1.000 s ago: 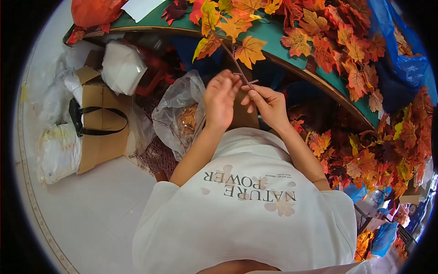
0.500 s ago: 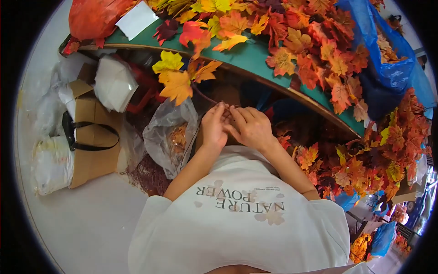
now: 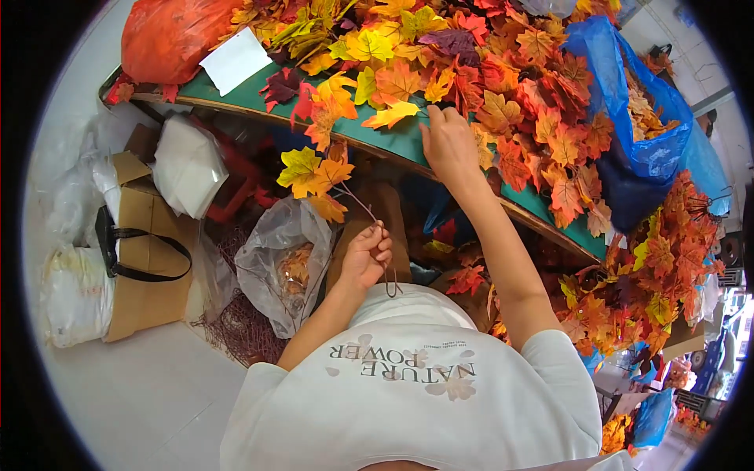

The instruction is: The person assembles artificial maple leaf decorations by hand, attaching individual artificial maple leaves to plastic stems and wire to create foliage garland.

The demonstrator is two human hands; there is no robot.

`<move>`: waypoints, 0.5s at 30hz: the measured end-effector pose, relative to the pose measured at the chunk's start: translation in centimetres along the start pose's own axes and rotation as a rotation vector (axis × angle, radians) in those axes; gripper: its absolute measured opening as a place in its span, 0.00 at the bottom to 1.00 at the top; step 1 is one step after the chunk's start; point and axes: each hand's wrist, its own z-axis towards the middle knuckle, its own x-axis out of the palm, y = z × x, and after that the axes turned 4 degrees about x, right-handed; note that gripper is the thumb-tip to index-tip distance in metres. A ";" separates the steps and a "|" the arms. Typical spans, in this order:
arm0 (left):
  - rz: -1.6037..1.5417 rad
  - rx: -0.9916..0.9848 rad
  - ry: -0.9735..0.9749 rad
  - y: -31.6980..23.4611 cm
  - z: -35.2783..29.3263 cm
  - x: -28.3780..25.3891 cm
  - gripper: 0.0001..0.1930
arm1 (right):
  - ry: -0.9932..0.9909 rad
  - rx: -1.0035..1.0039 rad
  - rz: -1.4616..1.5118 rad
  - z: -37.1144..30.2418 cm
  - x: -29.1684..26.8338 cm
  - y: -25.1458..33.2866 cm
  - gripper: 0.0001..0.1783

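Note:
My left hand (image 3: 367,255) is closed round the thin brown wire stem (image 3: 357,202) of a spray of artificial maple leaves (image 3: 314,177), yellow and orange. The leaves point away to the upper left, and the stem's bent lower end hangs below my fist, over my shirt. At the table's near edge my right hand (image 3: 452,145) is stretched over the leaf pile. Its bent fingertips pinch at the stem end of a loose yellow artificial maple leaf (image 3: 393,115); the fingertips are partly hidden.
Red and orange leaves (image 3: 503,110) cover much of the green table (image 3: 385,141). A red bag (image 3: 177,39), white card (image 3: 236,61) and blue bag (image 3: 660,141) lie on it. Below stand a clear bag (image 3: 287,271) and a cardboard box (image 3: 153,267). More leaves (image 3: 644,267) hang at right.
My hands were together at the stem. Now the right hand has let go and reached up and right to the leaf pile, while the left has lowered with the spray.

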 end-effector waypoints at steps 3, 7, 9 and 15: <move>0.039 -0.001 0.055 -0.3 -0.3 0.6 0.05 | 0.162 0.152 -0.092 1.5 1.5 0.0 0.15; 0.062 0.005 0.090 -1.3 -0.4 1.0 0.05 | 0.149 0.146 -0.051 1.8 3.6 -1.2 0.18; 0.009 0.095 0.197 -2.0 -0.7 1.4 0.05 | 0.103 0.012 -0.031 1.5 3.8 -1.1 0.23; -0.111 0.182 0.372 -3.5 -1.0 2.8 0.05 | 0.133 0.036 0.041 -1.1 -3.7 1.4 0.17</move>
